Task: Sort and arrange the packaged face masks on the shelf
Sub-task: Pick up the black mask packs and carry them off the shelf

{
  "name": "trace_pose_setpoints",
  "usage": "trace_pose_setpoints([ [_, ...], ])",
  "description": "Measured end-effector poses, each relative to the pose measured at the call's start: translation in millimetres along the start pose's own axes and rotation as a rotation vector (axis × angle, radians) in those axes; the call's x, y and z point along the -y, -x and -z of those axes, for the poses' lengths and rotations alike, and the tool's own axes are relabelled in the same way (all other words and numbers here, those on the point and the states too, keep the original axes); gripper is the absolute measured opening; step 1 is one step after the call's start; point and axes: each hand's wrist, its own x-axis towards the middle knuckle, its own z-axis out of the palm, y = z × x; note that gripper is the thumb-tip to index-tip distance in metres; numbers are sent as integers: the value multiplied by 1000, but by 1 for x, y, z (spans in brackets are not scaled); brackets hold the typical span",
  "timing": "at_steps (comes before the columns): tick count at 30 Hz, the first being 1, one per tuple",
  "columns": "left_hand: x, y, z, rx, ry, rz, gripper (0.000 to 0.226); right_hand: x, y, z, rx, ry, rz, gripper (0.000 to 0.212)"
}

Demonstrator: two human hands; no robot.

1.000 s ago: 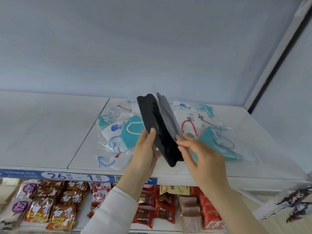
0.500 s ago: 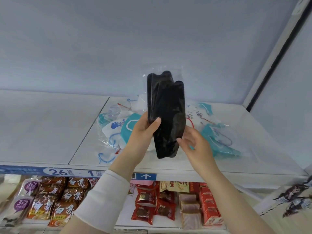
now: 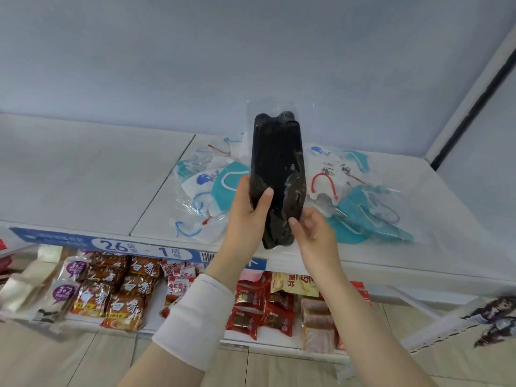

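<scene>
White shelf [image 3: 83, 177] strewn with teal masks [image 3: 360, 216]; fingers of left hand [image 3: 245, 219] and right hand [image 3: 315, 236] clamp black masks [image 3: 276, 163].

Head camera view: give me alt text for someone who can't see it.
A person's left hand and right hand hold a pack of black face masks upright above a white shelf strewn with packaged teal and white masks. Snack packets sit on the shelf below.

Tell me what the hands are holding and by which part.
Both hold the black masks, upright in clear wrap. The left hand grips the lower left edge, thumb across the front; the right hand pinches the lower right edge.
</scene>
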Motion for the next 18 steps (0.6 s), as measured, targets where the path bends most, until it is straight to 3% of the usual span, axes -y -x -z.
trace_pose_setpoints([
  [7, -1, 37, 53, -156, 65, 115, 19, 3, 36, -25, 213, 14, 12, 8],
  [9, 8, 57, 79, -255, 99, 169, 22, -3, 54, -42, 322, -40, 6, 13],
  [11, 23, 80, 107, -373, 128, 228, 6, -14, 75, -66, 446, -62, -23, 19],
  [18, 61, 180, 186, -779, 206, 452, 10, -45, 163, -152, 890, -131, -269, 8],
])
